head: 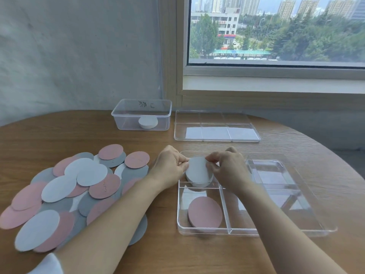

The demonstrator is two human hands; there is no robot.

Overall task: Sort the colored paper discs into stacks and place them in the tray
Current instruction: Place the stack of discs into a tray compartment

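Observation:
A clear divided tray (308,220) lies in front of me on the wooden table. Both hands hold a stack of grey discs (199,172) over its far left compartment. My left hand (169,167) pinches the stack's left edge and my right hand (227,167) pinches its right edge. A stack of pink discs (205,212) lies in the near left compartment. A loose pile of pink, white and grey discs (79,186) covers the table to the left, partly under my left forearm.
A clear box (122,121) holding a stack of white discs (148,122) stands at the back of the table. A clear lid (217,125) lies to its right. Behind are a grey wall and a window.

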